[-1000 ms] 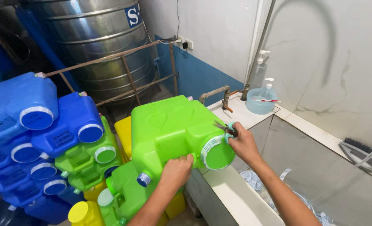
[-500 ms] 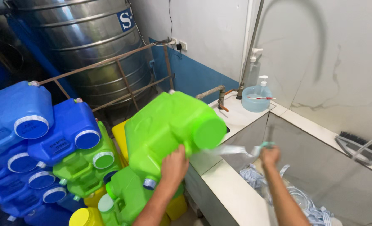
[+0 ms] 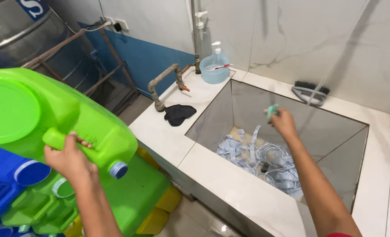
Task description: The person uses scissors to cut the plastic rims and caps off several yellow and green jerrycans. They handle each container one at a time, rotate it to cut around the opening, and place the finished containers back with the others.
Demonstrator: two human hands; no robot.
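Note:
My left hand (image 3: 67,160) grips the handle of a big bright green jerrycan (image 3: 37,114), held tilted at the left with its small blue-ringed spout pointing down and right. My right hand (image 3: 283,123) is raised over the tiled basin (image 3: 212,162), shut on a small teal tool (image 3: 271,110). A pale blue plastic strip (image 3: 254,138) hangs just below that hand. It reaches down towards a pile of similar strips (image 3: 269,164) on the basin floor.
Blue jerrycans (image 3: 6,184), another green one (image 3: 133,193) and yellow ones (image 3: 159,210) are stacked under the held can. A steel tank (image 3: 19,30) stands behind. On the basin ledge are a pipe tap (image 3: 164,83), black cloth (image 3: 178,113), pump bottle (image 3: 214,66) and brush (image 3: 310,91).
My right hand left the can's wide mouth and moved right over the basin, taking the strip with it. The green can swung left, and my left hand shifted onto its handle.

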